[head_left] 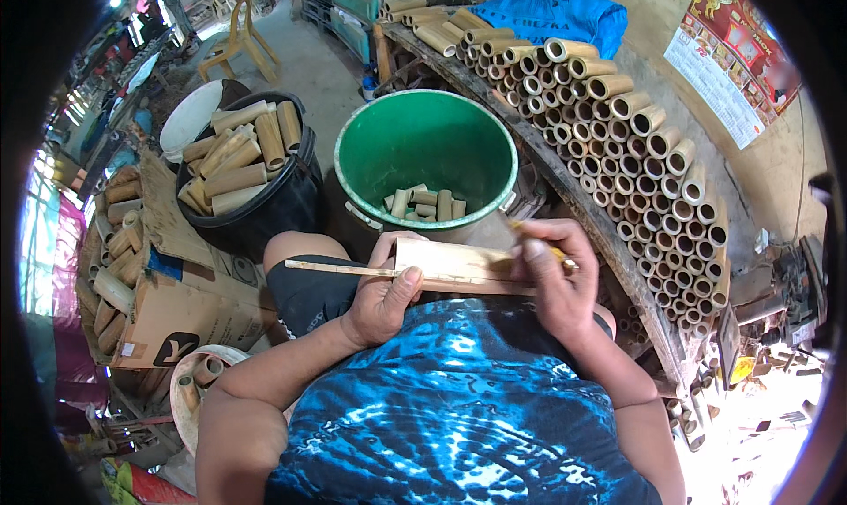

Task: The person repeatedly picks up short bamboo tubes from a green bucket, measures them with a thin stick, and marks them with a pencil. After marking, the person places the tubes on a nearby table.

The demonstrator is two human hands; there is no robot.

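A pale bamboo tube point(454, 258) lies crosswise above my lap. My left hand point(384, 295) is closed round its left end, with the thumb pressing a thin bamboo strip point(331, 267) along the near side of the tube. The strip sticks out to the left past the tube. At the tube's right end, my right hand point(560, 280) has its fingers curled round a slim yellow pencil point(559, 255). That hand covers the right end of the tube. Just beyond my hands stands a green tub point(423, 117) with several short bamboo pieces point(423, 203) at its bottom.
A black bucket point(304, 165) full of bamboo pieces stands ahead on the left, beside a cardboard box point(190, 315) holding more. On the right, a wooden bench point(587, 227) bears a large stack of bamboo tubes point(648, 183). A blue sack point(565, 15) lies behind the stack.
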